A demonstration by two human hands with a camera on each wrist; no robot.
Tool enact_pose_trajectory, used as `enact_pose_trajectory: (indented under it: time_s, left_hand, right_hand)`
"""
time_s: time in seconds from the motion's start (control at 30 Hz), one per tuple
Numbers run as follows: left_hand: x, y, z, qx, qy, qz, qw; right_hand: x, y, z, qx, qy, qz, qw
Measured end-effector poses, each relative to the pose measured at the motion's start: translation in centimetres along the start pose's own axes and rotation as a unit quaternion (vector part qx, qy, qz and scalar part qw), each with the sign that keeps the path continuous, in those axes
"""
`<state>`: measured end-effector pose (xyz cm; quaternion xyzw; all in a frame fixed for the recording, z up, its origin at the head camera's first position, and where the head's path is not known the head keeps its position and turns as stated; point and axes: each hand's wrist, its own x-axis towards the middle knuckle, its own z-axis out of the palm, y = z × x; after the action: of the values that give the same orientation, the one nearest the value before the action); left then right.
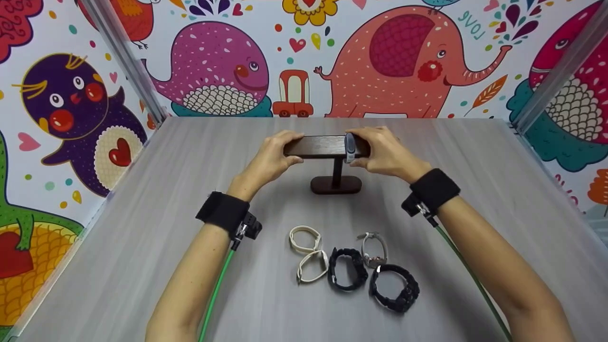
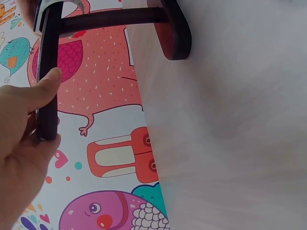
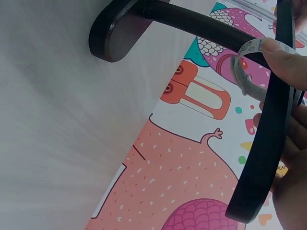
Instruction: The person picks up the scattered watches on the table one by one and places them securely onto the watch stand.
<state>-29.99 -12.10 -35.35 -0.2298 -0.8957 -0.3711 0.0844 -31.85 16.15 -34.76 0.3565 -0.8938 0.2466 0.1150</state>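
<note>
A dark brown T-shaped watch stand (image 1: 313,146) stands upright on the table, its oval base (image 1: 336,185) toward the far side. Around the right part of its top bar hangs a grey fitness band (image 1: 350,147), its strap (image 3: 249,86) looping below the bar. At the bar's left end, my left hand (image 1: 273,154) grips with thumb below and fingers above. My right hand (image 1: 387,151) pinches the fitness band against the bar, the thumb on its strap in the right wrist view. The right fingers are partly hidden behind the bar.
Nearer me on the table lie two cream watches (image 1: 305,239) (image 1: 312,267), two black watches (image 1: 348,269) (image 1: 395,288) and a pale slim watch (image 1: 375,250). Cartoon-printed panels (image 1: 294,57) wall the table's back and sides. Green cables (image 1: 216,294) run along both forearms.
</note>
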Motion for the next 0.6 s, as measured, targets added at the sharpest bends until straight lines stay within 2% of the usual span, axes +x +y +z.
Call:
enact_pose_trajectory:
  time_s: [0.37,0.6]
  left_hand:
    - [-0.28,0.12,0.28,0.005,0.003,-0.001,1.0]
    - [-0.39,0.28,0.17,0.04,-0.002,0.02,0.999]
  right_hand:
    - [-0.27,0.0,0.0,-0.016,-0.017,0.011,1.0]
    - [-0.29,-0.09,-0.01,-0.026,-0.029,0.017,0.999]
